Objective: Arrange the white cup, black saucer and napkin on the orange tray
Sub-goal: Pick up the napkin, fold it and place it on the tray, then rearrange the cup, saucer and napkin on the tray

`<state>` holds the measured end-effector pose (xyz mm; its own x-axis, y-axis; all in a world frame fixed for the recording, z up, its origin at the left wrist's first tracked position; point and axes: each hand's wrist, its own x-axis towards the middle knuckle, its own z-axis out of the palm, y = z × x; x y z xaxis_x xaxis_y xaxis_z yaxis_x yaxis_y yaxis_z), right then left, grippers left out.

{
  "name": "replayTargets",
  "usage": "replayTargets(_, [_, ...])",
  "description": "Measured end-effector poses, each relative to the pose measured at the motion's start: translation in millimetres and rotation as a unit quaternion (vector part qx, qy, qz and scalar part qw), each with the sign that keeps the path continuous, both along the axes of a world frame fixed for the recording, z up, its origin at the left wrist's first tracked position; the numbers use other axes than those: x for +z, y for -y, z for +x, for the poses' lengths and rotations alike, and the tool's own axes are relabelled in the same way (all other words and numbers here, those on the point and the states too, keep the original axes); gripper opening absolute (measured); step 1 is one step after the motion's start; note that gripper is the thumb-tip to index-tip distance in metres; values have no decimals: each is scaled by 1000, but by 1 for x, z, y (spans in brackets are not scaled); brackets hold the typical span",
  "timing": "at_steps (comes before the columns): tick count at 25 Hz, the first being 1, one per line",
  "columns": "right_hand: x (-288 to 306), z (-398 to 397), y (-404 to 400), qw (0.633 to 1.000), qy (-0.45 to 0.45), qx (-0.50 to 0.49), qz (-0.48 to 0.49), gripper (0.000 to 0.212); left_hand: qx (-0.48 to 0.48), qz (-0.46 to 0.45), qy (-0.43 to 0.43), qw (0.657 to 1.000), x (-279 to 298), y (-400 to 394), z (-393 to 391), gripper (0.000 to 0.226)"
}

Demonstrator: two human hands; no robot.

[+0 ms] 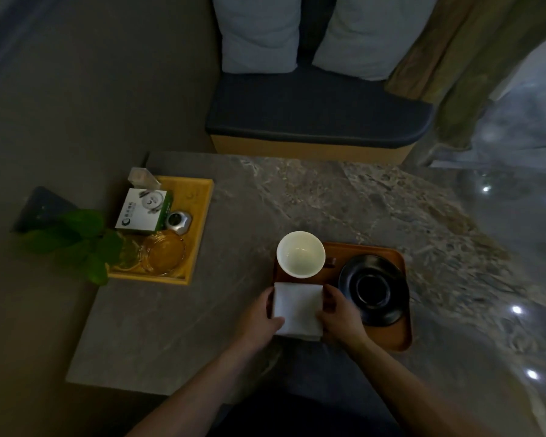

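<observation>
An orange tray (401,337) lies on the stone table in front of me. The white cup (300,254) stands upright and empty at the tray's far left corner. A black saucer (373,290) sits on the tray's right half. The folded white napkin (298,308) rests on the tray's near left part, below the cup. My left hand (259,316) grips the napkin's left edge and my right hand (339,316) grips its right edge, between napkin and saucer.
A yellow tray (202,200) at the table's far left holds a white-and-green box (142,211), a small silver object (178,222) and a glass ashtray (164,252). Green leaves (76,238) overhang its left side. A dark cushioned bench (316,118) stands beyond the table.
</observation>
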<state>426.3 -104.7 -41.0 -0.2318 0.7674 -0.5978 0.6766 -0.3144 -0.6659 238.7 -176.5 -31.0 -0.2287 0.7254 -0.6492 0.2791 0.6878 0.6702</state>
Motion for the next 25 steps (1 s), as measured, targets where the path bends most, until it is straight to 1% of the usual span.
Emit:
replayTargets(2, [0, -4, 1, 999, 21, 8, 23, 63, -26, 15, -32, 999, -3, -3, 0, 74])
replayTargets(5, [3, -8, 5, 996, 44, 32, 68, 67, -48, 36, -107, 992, -9, -3, 4, 76])
replayTargets(8, [7, -10, 7, 995, 53, 49, 71, 76, -51, 60, -146, 986, -14, 1, 6, 77])
replayTargets(10, [7, -11, 11, 994, 56, 53, 78, 76, -61, 61, -156, 984, -18, 4, 3, 77])
replayTargets(13, [8, -9, 17, 993, 58, 57, 86, 75, -120, 64, -172, 976, -22, 5, -2, 74])
replayTargets(17, [9, -5, 23, 992, 52, 63, 92, 73, -191, 120, -212, 951, -28, 14, -6, 65])
replayTargets(21, [8, -2, 23, 991, 46, 75, 96, 72, -195, 141, -217, 946, -28, 15, -4, 63])
replayTargets(25, [7, 4, 22, 987, 67, 103, 105, 74, -194, 141, -207, 948, -26, 11, 1, 63])
